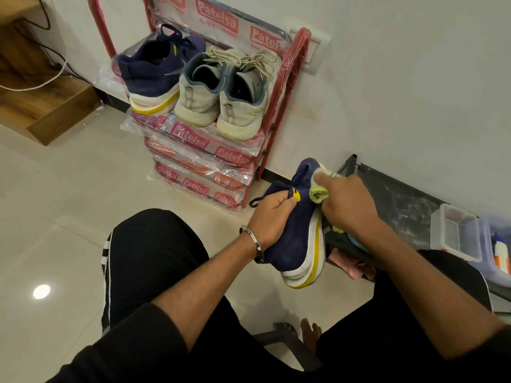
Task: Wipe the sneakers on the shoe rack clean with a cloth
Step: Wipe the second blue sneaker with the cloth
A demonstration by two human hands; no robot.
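1. Navy sneaker in hand [297,239]: one. You hold it over the floor, near your lap, sole turned to your right and toe end up, just right of the shoe rack [287,87]
2. Left hand [272,217]: fingers curled round the collar of the upper beside the yellow logo, gripping the sneaker. A metal bangle [255,240] sits on that wrist
3. Right hand [347,201]: closed on the bunched yellow-green cloth [318,195], pressing it against the upper near the toe, index finger stretched along the top
4. Sneakers on the rack's top tier: three, namely one navy sneaker on the rack [154,76] with a white and yellow sole, and a pale grey pair [221,98]. The lower tiers show only printed plastic wrap
5. Total sneakers counted: four. One cloth
6. Beside you on the right: a dark low shelf [401,194] carrying a clear plastic box [456,233]
7. Risk, grip: your left hand holds soft fabric only, so a hard stroke from the cloth could, in my judgement, twist the sneaker out and drop it on the tiles
8. Risk, coverage: the bunched cloth touches little surface, so the white sole edge [313,244] may be missed
9. Risk, laces: the loose lace end [255,201] hangs free and may snag
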